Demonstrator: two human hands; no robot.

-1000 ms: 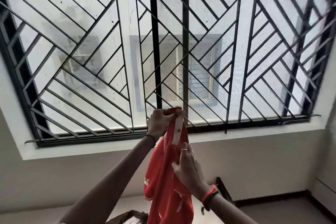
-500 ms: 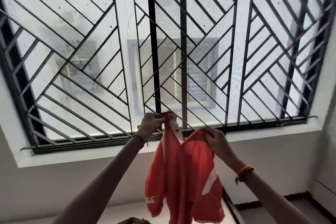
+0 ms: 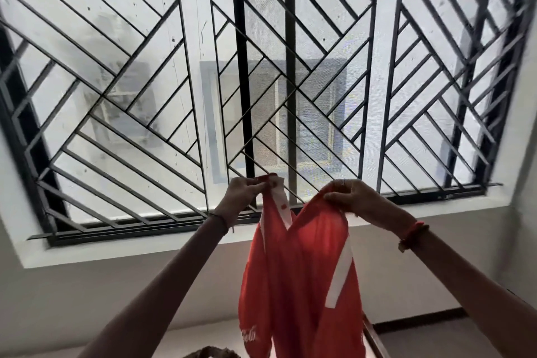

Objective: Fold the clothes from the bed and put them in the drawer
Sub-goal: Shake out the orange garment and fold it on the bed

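A red garment (image 3: 302, 279) with white stripes and white lettering near its lower left hangs in the air in front of the window. My left hand (image 3: 247, 192) pinches one top corner of it, at the white band. My right hand (image 3: 354, 197) grips the other top corner, a hand's width to the right. Both arms reach up and forward. The cloth sags in a V between the hands and falls out of the frame below. No bed surface or drawer shows clearly.
A large window with a black diagonal-bar grille (image 3: 261, 81) fills the upper view above a white sill (image 3: 145, 253). Grey wall (image 3: 87, 299) lies below. A dark brown lump (image 3: 209, 353) shows at the bottom edge, and a wooden edge (image 3: 374, 337) runs at lower right.
My right hand slid up from the garment's middle to its top edge and moved right, spreading the cloth apart from the left hand. The left hand kept its pinch.
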